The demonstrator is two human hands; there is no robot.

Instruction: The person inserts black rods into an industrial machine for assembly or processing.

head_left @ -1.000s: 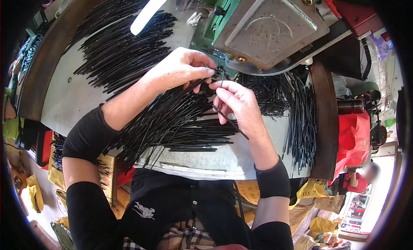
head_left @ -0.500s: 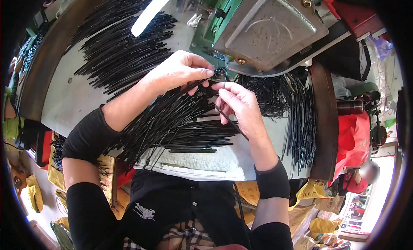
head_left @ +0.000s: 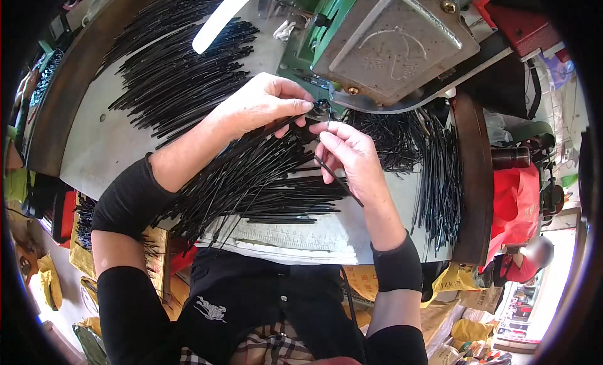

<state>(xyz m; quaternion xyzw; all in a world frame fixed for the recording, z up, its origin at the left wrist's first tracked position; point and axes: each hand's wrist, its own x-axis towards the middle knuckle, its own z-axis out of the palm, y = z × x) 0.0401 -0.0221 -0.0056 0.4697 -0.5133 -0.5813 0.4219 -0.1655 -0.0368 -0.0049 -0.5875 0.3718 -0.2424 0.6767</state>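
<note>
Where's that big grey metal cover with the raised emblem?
In the head view, the grey metal cover is at the top, right of centre, beyond the bare right hand and just right of the green metal machine part.

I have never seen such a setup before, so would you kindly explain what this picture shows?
There is no robot here. A wide fisheye camera worn on the head looks down, which is why straight edges bend. The bare left hand and right hand are close together in front of a green and grey machine. The right hand holds a thin black rod; the left seems to pinch something dark, partly hidden. Many similar black rods lie in heaps on the pale tabletop.
</note>
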